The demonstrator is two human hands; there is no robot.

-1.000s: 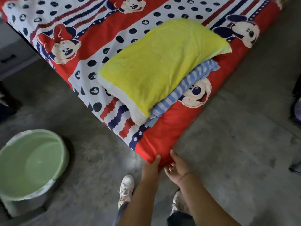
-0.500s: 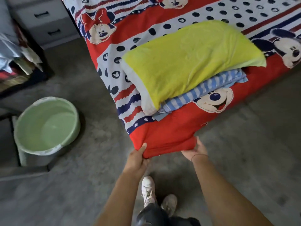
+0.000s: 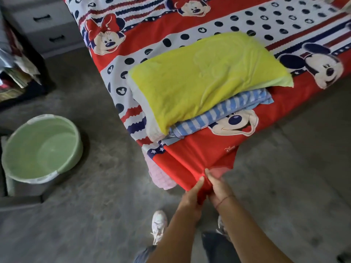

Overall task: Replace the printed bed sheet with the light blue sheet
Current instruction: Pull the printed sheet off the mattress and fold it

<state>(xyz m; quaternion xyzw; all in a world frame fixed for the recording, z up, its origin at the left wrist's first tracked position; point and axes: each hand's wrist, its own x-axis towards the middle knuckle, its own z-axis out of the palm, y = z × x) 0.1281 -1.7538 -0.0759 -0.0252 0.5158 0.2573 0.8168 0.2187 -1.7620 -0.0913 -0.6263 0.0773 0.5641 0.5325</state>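
1. Head view, the bed: the printed sheet (image 3: 218,21), red with white dotted bands, navy stripes and cartoon mice, covers the bed from the top edge down to its near corner.
2. At that corner the sheet is off the mattress (image 3: 161,177), whose pale pink quilted corner shows bare just left of the red cloth.
3. The left hand (image 3: 191,196) and right hand (image 3: 218,186) are close together, side by side. Both grip the bunched red corner of the printed sheet, which is drawn into taut folds above them.
4. The left thumb lies up along the cloth. The right fingers are curled round it, and a thin red thread (image 3: 224,199) circles that wrist.
5. A yellow pillow (image 3: 205,80) lies slantwise on the bed near the corner.
6. The blue sheet (image 3: 228,111), folded and striped light blue and white, lies under the pillow. Its near edge sticks out on top of the printed sheet.
7. The room: the floor (image 3: 106,186) is grey, rough and mottled.
8. A pale green basin (image 3: 24,145) stands on the floor at the left, well apart from the bed.
9. Grey drawers (image 3: 47,25) with dark handles stand at the upper left, beside the bed.
10. Blurred clutter (image 3: 19,73) fills the left edge; I cannot tell what it is.
11. A white shoe (image 3: 159,224) stands on the floor below the hands.
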